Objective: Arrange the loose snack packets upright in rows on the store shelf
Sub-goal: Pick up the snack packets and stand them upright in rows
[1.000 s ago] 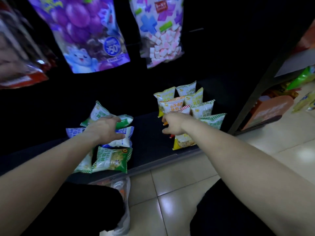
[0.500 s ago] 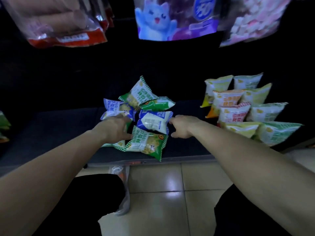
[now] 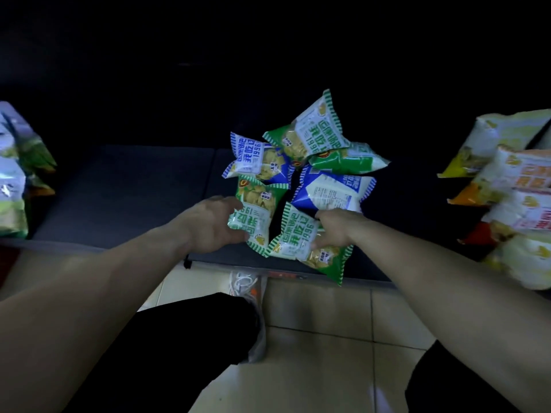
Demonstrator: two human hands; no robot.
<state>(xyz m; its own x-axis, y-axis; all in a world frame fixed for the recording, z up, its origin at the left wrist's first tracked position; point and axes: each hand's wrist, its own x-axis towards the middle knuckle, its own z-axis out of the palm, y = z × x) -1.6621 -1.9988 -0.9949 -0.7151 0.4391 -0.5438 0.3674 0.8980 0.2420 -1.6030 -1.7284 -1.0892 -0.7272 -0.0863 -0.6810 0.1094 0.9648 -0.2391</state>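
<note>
A loose heap of small snack packets lies on the dark bottom shelf (image 3: 125, 189). It holds a green packet at the back (image 3: 313, 135), a blue one (image 3: 256, 158), a green-and-white one (image 3: 348, 159) and a blue packet lying back side up (image 3: 331, 192). My left hand (image 3: 208, 225) grips the left edge of a green packet (image 3: 256, 213), thumb above and fingers below. My right hand (image 3: 337, 229) holds the right side of the front green packet (image 3: 298, 242), which overhangs the shelf's front edge.
Yellow, orange and pale green packets (image 3: 507, 180) stand in rows at the right of the shelf. More packets (image 3: 12, 174) sit at the far left. A clear plastic bag (image 3: 247, 284) lies on the tiled floor (image 3: 322, 338) below the shelf edge, by my knees.
The view has dropped and swung left, so the hanging bags above are gone. My right hand moved from the rows on the right to the heap, and both hands now hold green packets.
</note>
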